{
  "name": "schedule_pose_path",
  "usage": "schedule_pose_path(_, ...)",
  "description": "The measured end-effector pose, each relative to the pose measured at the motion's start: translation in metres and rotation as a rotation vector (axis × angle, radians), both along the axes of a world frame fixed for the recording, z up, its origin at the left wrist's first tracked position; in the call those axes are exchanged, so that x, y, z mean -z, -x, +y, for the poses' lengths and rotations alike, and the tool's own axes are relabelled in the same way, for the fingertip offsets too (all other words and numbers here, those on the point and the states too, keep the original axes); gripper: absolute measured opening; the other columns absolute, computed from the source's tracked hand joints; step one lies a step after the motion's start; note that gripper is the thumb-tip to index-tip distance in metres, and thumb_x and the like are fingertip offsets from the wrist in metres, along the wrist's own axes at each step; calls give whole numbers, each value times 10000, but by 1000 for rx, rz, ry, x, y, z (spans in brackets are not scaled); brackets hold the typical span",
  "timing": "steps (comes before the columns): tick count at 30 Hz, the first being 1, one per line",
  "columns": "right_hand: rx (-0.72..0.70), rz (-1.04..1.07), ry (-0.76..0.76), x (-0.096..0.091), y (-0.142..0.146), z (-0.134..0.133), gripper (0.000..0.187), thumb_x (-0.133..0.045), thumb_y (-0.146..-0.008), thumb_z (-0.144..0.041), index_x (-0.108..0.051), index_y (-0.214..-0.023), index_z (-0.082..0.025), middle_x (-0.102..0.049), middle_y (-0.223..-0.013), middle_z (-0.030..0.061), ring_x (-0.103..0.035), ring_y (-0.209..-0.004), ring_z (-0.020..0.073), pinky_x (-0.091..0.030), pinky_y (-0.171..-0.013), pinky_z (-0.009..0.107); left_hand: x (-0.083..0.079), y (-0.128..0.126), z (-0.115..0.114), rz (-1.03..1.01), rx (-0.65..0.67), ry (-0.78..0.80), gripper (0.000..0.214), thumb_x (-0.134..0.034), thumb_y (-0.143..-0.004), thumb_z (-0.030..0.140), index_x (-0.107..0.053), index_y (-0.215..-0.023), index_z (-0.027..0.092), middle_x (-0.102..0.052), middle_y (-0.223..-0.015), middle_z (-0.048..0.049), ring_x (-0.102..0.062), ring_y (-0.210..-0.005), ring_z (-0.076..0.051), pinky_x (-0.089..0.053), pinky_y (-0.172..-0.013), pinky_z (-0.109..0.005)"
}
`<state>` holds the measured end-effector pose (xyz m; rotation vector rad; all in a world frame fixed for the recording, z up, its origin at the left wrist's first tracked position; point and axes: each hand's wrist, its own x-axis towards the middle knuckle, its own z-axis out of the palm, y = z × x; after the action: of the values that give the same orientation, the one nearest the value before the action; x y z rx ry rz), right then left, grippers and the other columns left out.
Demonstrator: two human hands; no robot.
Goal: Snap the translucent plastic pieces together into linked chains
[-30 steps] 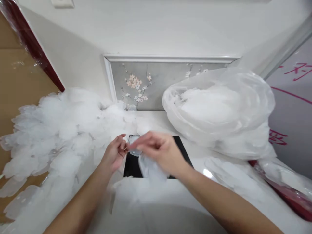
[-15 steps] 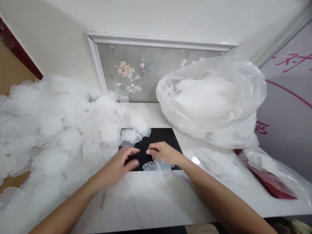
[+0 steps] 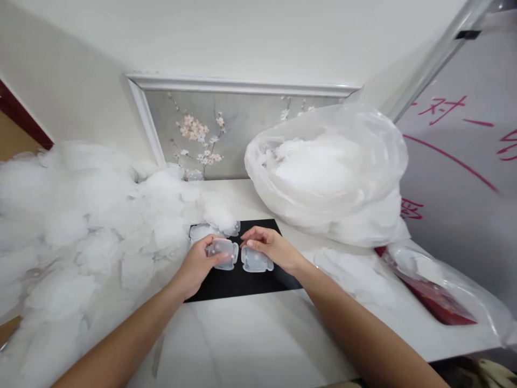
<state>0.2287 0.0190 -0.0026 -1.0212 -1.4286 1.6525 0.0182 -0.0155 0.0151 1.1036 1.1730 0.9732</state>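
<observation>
My left hand (image 3: pixel 194 269) pinches a thin, translucent white piece (image 3: pixel 226 251) with a wavy edge and small dots, its thumb and fingers on the left side. Close beside it, a similar translucent piece (image 3: pixel 257 262) hangs below the fingers of my right hand (image 3: pixel 277 249), which are closed on its upper edge. Both are over a black rectangular mat (image 3: pixel 230 286) on the white table. More of these wavy pieces (image 3: pixel 201 231) lie at the mat's far left corner, partly hidden by my left hand.
A big heap of white translucent pieces (image 3: pixel 100 199) covers the table's left side. An open clear plastic bag (image 3: pixel 335 205) full of white pieces stands at the back right. Further right lie a loose white stack (image 3: pixel 351 275) and a red packet (image 3: pixel 440 296). A framed blossom picture (image 3: pixel 238 124) leans behind.
My left hand, apart and holding nothing before, now grips a translucent piece. The pieces near my right hand have been raised from the mat's front edge and separated. The view has shifted slightly.
</observation>
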Motion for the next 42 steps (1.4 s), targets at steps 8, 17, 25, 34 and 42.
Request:
schedule_pose_path(8,70,-50,-94,7,-1,3,218,-616,-771,-244,-633,-984,-201,-676,-983,42,-628,-827,161,-479,-783,324,-1,20,16,-520,-174,296,321,-496,-950,359,-671,-1079,123,-719,-1017,-163,-702,-918,-247,-576,-798,-387)
schedule_pose_path(17,63,-106,-82,16,-2,6,249,-579,-741,-191,-631,-984,-201,-661,-1007,38,-641,-801,161,-492,-771,325,-3,31,15,-387,-54,150,336,-610,-788,152,-691,-1110,203,-545,-1408,-92,-587,-1163,-280,-579,-818,-366)
schedule_pose_path(25,67,-134,-121,19,-4,7,274,-552,-729,-166,-628,-990,-203,-680,-1009,42,-655,-812,171,-499,-769,331,-5,34,15,-40,120,-24,449,-599,-590,-62,-758,-911,208,-611,-1321,-82,-529,-1260,-277,-483,-968,-303)
schedule_pose_path(34,60,-145,-123,25,-4,10,284,-619,-728,-199,-628,-1011,-204,-671,-1032,43,-638,-785,153,-500,-758,325,9,32,14,198,54,-188,152,-803,-620,138,-742,-676,265,-710,-1162,-39,-601,-1133,-295,-512,-916,-340)
schedule_pose_path(42,61,-171,-140,26,-4,9,338,-658,-729,-252,-593,-1057,-203,-694,-968,43,-625,-815,177,-477,-789,359,4,19,3,-270,-50,214,277,-648,-851,252,-647,-1121,190,-710,-1135,-99,-676,-1037,-271,-525,-930,-419)
